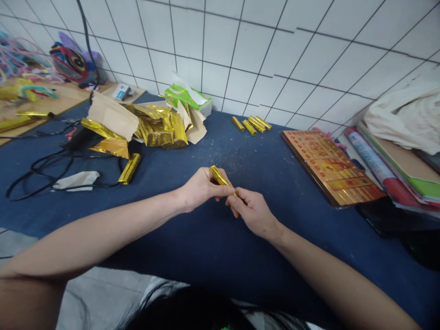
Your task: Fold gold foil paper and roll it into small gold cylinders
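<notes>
My left hand (201, 188) and my right hand (252, 211) meet over the dark blue cloth (213, 238) near the table's middle. Both are closed on one small rolled gold foil piece (219, 176). The left fingers wrap its upper part, while the right fingers pinch its lower end. A single finished gold roll (129, 168) lies to the left. Several more gold rolls (251, 124) lie in a row at the back by the tiled wall.
A heap of gold foil and brown paper (144, 126) sits at the back left, with a green tissue pack (184, 97) behind it. Black cables (37, 167) trail at left. A stack of printed gold sheets (332, 165) and books (388, 169) lie right.
</notes>
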`<state>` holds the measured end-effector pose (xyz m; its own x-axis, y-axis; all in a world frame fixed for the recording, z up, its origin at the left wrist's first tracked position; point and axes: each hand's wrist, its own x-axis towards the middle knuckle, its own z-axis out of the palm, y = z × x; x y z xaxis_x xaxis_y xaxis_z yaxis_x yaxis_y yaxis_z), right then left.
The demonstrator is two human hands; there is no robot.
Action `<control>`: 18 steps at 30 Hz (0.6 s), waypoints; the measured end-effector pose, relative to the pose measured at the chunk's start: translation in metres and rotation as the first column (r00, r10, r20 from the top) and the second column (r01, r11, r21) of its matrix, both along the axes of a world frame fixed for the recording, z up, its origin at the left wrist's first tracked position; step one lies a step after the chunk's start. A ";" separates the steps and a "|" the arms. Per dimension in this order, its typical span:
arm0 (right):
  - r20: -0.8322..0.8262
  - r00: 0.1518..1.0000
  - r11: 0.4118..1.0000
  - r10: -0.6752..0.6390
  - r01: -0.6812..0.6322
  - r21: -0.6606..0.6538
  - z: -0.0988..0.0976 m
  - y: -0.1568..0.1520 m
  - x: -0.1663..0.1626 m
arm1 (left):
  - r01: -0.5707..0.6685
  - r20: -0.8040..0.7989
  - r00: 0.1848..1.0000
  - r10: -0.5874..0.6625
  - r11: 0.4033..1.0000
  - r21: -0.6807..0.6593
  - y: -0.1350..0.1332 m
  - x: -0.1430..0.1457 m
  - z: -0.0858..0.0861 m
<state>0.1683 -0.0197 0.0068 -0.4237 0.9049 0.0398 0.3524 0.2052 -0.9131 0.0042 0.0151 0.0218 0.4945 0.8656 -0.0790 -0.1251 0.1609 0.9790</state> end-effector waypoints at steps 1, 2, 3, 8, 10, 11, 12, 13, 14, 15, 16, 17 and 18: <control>0.013 1.000 1.000 -0.002 0.002 0.006 0.000 0.000 0.000 | 0.014 -0.002 1.000 -0.014 1.000 0.003 0.000 0.000 0.001; 0.020 1.000 1.000 -0.007 0.007 0.015 0.000 0.000 0.000 | 0.017 0.006 1.000 -0.017 1.000 0.001 0.001 -0.001 0.001; 0.022 1.000 1.000 -0.011 0.010 0.024 0.000 0.000 0.000 | 0.007 0.019 1.000 -0.007 1.000 -0.004 0.002 -0.002 0.002; 0.058 0.998 0.992 -0.005 -0.002 0.127 -0.001 0.001 0.000 | -0.108 0.058 0.993 0.106 0.994 0.020 0.005 -0.005 0.006; 0.105 0.994 0.977 -0.014 -0.009 0.214 -0.002 0.002 0.001 | -0.127 0.062 0.990 0.125 0.992 0.026 0.005 -0.005 0.007; 0.126 0.992 0.966 -0.021 -0.013 0.259 -0.002 0.003 0.002 | -0.122 0.060 0.991 0.121 0.992 0.022 0.006 -0.006 0.007; 0.141 0.990 0.954 -0.028 -0.016 0.300 -0.003 0.003 0.002 | -0.107 0.053 0.993 0.106 0.994 0.016 0.007 -0.007 0.007; 0.151 0.988 0.943 -0.034 -0.019 0.334 -0.004 0.004 0.003 | -0.085 0.040 0.996 0.085 0.996 0.015 0.008 -0.008 0.008; 0.157 0.987 0.934 -0.039 -0.020 0.356 -0.005 0.004 0.004 | -0.059 0.015 0.998 0.059 0.998 0.026 0.010 -0.010 0.009; 0.159 0.986 0.929 -0.045 -0.017 0.369 -0.006 0.005 0.004 | -0.034 -0.025 0.999 0.035 0.998 0.049 0.012 -0.013 0.010; 0.159 0.986 0.927 -0.051 -0.013 0.376 -0.007 0.005 0.005 | -0.013 -0.079 0.997 0.020 0.996 0.087 0.015 -0.015 0.012; 0.159 0.985 0.926 -0.058 -0.006 0.378 -0.008 0.006 0.005 | 0.008 -0.146 0.989 0.011 0.991 0.133 0.018 -0.018 0.014; 0.161 0.985 0.926 -0.066 0.000 0.377 -0.008 0.006 0.005 | 0.033 -0.211 0.977 0.004 0.985 0.171 0.020 -0.020 0.016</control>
<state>0.1737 -0.0136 -0.0014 -0.4237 0.8512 0.3097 0.5057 0.5060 -0.6988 -0.0162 0.0352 0.0380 0.4951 0.8682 -0.0328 0.0875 -0.0122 0.9961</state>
